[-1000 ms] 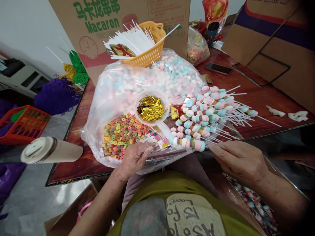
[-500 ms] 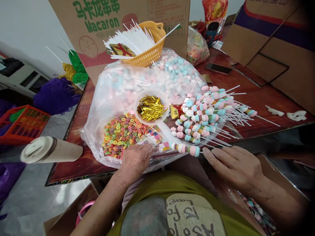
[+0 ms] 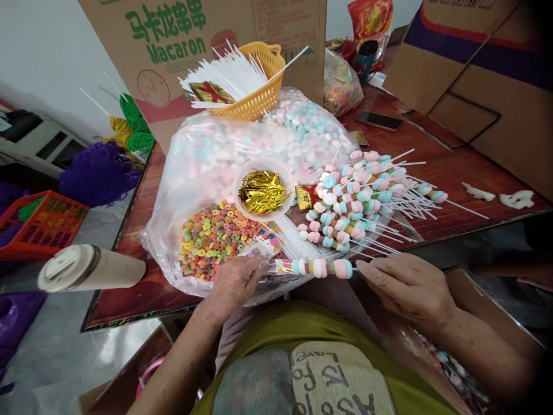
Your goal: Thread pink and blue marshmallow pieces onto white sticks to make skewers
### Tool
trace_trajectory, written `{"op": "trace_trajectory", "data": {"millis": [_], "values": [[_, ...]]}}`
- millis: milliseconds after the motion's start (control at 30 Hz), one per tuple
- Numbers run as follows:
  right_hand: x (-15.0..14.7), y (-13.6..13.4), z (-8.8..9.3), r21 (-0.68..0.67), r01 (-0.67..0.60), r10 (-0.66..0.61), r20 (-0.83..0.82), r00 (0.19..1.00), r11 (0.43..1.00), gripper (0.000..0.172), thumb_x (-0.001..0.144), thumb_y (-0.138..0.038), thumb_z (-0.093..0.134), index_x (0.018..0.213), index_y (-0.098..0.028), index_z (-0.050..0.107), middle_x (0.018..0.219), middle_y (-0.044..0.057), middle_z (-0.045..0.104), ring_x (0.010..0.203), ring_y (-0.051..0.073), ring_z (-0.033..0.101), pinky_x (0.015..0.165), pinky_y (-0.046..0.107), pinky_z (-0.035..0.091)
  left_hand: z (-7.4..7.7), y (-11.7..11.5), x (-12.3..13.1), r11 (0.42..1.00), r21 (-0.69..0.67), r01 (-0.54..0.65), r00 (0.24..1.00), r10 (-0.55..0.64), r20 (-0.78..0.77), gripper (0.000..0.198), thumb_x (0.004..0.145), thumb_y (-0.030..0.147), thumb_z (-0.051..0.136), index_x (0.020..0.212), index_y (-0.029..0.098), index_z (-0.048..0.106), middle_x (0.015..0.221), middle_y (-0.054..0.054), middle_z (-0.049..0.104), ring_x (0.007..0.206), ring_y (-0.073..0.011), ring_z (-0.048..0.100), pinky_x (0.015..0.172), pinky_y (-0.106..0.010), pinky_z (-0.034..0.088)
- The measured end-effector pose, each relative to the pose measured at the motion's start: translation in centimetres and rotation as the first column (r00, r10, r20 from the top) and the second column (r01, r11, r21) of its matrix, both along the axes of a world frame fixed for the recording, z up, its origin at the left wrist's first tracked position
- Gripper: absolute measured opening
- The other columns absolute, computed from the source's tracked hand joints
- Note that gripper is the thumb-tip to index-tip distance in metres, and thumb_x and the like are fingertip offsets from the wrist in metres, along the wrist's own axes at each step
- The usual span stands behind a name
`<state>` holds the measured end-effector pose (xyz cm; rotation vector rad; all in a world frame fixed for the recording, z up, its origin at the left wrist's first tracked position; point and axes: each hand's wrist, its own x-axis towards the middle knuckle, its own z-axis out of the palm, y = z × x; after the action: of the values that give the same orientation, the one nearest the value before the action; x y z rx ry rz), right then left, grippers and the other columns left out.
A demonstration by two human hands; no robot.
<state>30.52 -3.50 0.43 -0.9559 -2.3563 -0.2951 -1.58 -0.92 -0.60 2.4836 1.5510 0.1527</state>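
My left hand point(image 3: 237, 283) pinches the left end of a clear printed candy wrapper point(image 3: 283, 266) over the bag's front edge. Its right end meets a marshmallow skewer point(image 3: 320, 268) with pink, white and blue pieces and colored rings; how far the sleeve reaches over it is hard to tell. Fingers of my right hand point(image 3: 406, 285) are closed on the skewer's white stick at the right. Beyond it lies a pile of finished marshmallow skewers point(image 3: 354, 196). Near my left hand are fruit-colored cereal rings point(image 3: 211, 239) and a printed wrapper stack point(image 3: 265, 243).
A tub of gold twist ties point(image 3: 264, 191) sits on the big bag of marshmallows point(image 3: 203, 141). Behind stands a yellow basket point(image 3: 263, 95) with white sticks. A cup point(image 3: 93, 268) lies at the table's left edge; a phone point(image 3: 380, 120) lies at the back right.
The skewer's left end has come into line with the wrapper, and the wrapper now sits straight against it. My left hand has shifted slightly, and my right hand moved slightly left.
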Motion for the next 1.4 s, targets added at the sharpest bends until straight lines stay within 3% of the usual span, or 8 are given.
{"op": "trace_trajectory", "data": {"millis": [200, 433, 667, 833, 967, 1100, 1267, 1400], "values": [[0.5, 0.8, 0.8, -0.079, -0.056, 0.054, -0.026, 0.998, 0.995, 0.026, 0.078, -0.005, 0.059, 0.102, -0.014, 0.06, 0.078, 0.006, 0.066, 0.07, 0.016, 0.056, 0.063, 0.029, 0.043, 0.8, 0.4, -0.1, 0.987, -0.057, 0.15, 0.972, -0.136, 0.192, 0.038, 0.095, 0.036, 0.031, 0.09, 0.02, 0.065, 0.076, -0.001, 0.068, 0.069, -0.0118, 0.06, 0.064, -0.021, 0.042], [0.4, 1.4, 0.8, -0.112, -0.073, 0.076, 0.022, 0.997, 0.991, 0.016, 0.083, -0.01, 0.054, 0.095, -0.015, 0.063, 0.074, 0.005, 0.065, 0.065, 0.014, 0.056, 0.06, 0.026, 0.042, 0.9, 0.6, 0.0, 0.977, -0.087, 0.194, 0.929, -0.155, 0.337, 0.039, 0.095, 0.037, 0.031, 0.092, 0.019, 0.066, 0.08, -0.002, 0.069, 0.074, -0.0123, 0.062, 0.067, -0.02, 0.045], [-0.1, 2.0, 0.4, -0.383, -0.12, 0.113, -0.041, 0.993, 0.916, 0.02, 0.089, -0.016, 0.045, 0.097, -0.019, 0.063, 0.078, 0.003, 0.064, 0.069, 0.011, 0.057, 0.059, 0.021, 0.041, 1.3, 1.1, 0.8, 0.953, -0.194, 0.234, 0.925, -0.156, 0.347, 0.042, 0.094, 0.043, 0.03, 0.11, 0.021, 0.062, 0.088, -0.003, 0.069, 0.079, -0.0136, 0.062, 0.071, -0.022, 0.045], [-1.1, 2.3, 0.9, -0.405, -0.11, 0.136, 0.036, 0.99, 0.908, 0.02, 0.089, -0.016, 0.043, 0.094, -0.018, 0.063, 0.071, 0.002, 0.059, 0.064, 0.01, 0.052, 0.056, 0.022, 0.033, 2.7, 1.8, 2.2, 0.913, -0.361, 0.192, 0.98, -0.156, 0.125, 0.058, 0.068, 0.061, 0.063, 0.111, 0.022, 0.061, 0.087, -0.003, 0.068, 0.079, -0.0199, 0.06, 0.068, -0.026, 0.042], [-2.5, 2.7, 1.6, -0.37, -0.094, 0.168, 0.174, 0.97, 0.924, 0.023, 0.085, -0.011, 0.041, 0.083, -0.018, 0.063, 0.061, 0.0, 0.052, 0.055, 0.011, 0.042, 0.052, 0.026, 0.023, 2.6, 2.3, 3.8, 0.79, -0.59, 0.166, 0.979, -0.061, 0.193, 0.036, 0.067, 0.051, 0.068, 0.087, 0.021, 0.065, 0.075, 0.003, 0.063, 0.071, -0.015, 0.056, 0.063, -0.022, 0.038], [-2.7, 3.4, 2.0, -0.29, -0.105, 0.186, 0.268, 0.945, 0.951, 0.022, 0.084, -0.009, 0.041, 0.078, -0.018, 0.061, 0.061, 0.0, 0.051, 0.055, 0.012, 0.038, 0.054, 0.028, 0.019, 2.7, 3.0, 3.8, 0.647, -0.73, 0.222, 0.945, 0.04, 0.324, 0.04, 0.057, 0.049, 0.074, 0.08, 0.018, 0.062, 0.07, 0.006, 0.055, 0.07, -0.0124, 0.05, 0.06, -0.019, 0.035], [-2.4, 4.1, 2.7, -0.147, -0.278, 0.308, 0.255, 0.917, 0.949, 0.019, 0.088, -0.011, 0.042, 0.089, -0.016, 0.059, 0.069, 0.002, 0.055, 0.066, 0.015, 0.043, 0.063, 0.03, 0.028, 3.4, 3.5, 3.6, 0.461, -0.814, 0.354, 0.919, -0.01, 0.394, 0.04, 0.054, 0.045, 0.077, 0.076, 0.017, 0.06, 0.067, 0.006, 0.051, 0.067, -0.0116, 0.046, 0.06, -0.02, 0.036], [-2.5, 4.3, 3.5, -0.057, -0.333, 0.335, 0.268, 0.903, 0.941, 0.018, 0.09, -0.014, 0.041, 0.09, -0.016, 0.059, 0.071, 0.003, 0.056, 0.067, 0.014, 0.044, 0.064, 0.03, 0.029, 3.4, 3.4, 4.3, 0.393, -0.843, 0.367, 0.925, -0.063, 0.374, 0.038, 0.056, 0.045, 0.076, 0.066, 0.017, 0.052, 0.061, 0.006, 0.047, 0.061, -0.0108, 0.045, 0.057, -0.021, 0.035]]}}
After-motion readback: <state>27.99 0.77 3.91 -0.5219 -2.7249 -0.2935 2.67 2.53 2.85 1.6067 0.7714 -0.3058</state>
